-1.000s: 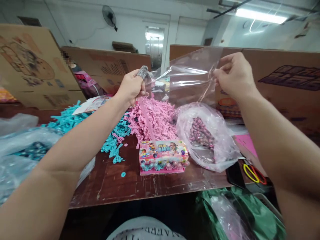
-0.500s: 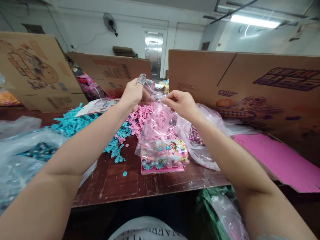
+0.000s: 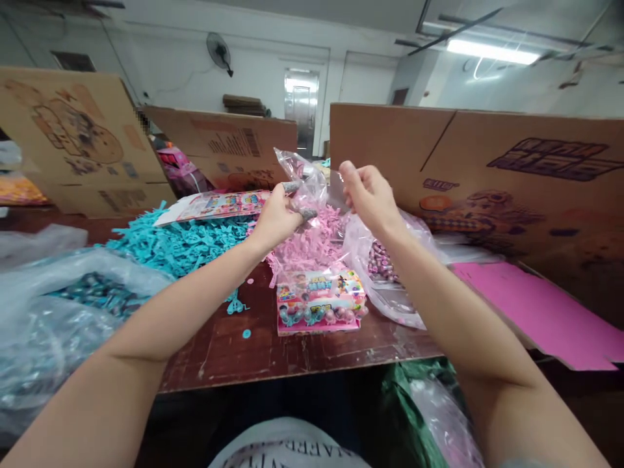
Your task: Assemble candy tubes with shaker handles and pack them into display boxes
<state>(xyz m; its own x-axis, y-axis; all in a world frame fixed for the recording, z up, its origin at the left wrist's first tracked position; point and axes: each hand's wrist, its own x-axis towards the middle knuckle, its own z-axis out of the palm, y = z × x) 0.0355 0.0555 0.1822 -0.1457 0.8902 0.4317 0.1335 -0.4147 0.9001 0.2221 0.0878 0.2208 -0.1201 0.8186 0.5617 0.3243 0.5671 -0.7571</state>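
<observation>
A crumpled clear plastic bag stands up above the pink heap, its upper end raised. My left hand, with grey covers on thumb and forefinger, is closed on the bag from the left. Thumb and fingers of my right hand are pinched together to the right of the bag, with clear film at the fingertips; whether this film belongs to the bag I cannot tell. Below both hands, a printed display box rests on the table, small blue and pink toy pieces lined along its front.
Turquoise plastic pieces and pink plastic pieces lie heaped on the brown table. Bags of small parts flank them, one left, one right. Cardboard cartons stand behind. Pink card lies at right.
My hands, close together before, are now farther apart. The left hand has dropped slightly, and the right has risen and moved right. The bag's upper end now sticks up.
</observation>
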